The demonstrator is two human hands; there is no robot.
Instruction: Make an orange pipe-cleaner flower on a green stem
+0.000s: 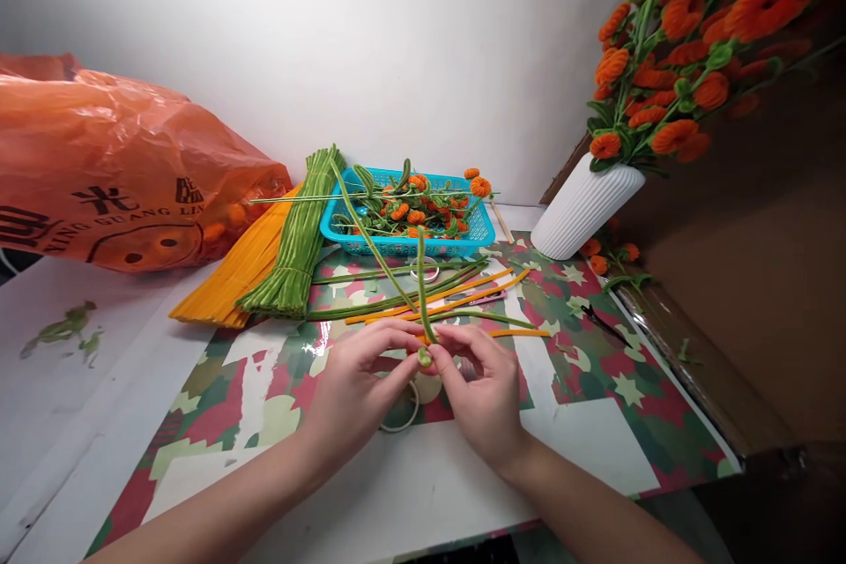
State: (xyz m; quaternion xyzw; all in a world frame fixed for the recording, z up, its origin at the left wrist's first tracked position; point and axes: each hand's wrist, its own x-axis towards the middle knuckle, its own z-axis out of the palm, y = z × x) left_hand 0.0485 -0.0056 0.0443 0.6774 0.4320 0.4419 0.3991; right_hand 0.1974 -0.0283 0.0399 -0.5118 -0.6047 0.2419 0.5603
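Observation:
Between my two hands is a green pipe cleaner (423, 282), its lower end curled into a small loop and its long tails pointing up and away. My left hand (363, 379) pinches the curled end from the left with thumb and fingers. From the other side, my right hand (479, 383) pinches the same spot. A bit of orange shows beside the curl, mostly hidden by the fingers. Just beyond my hands, loose orange pipe cleaners (463, 291) and green ones lie on the camouflage-patterned table cover (568, 370). A pale ring (400, 425) rests below the hands.
A blue basket (410, 248) holds small orange flowers with green stems. Left of it lie a green pipe cleaner bundle (294, 238), an orange bundle (231, 269) and an orange plastic bag (125, 167). A white vase (588, 204) with orange flowers leans at right, near dark scissors (604, 324).

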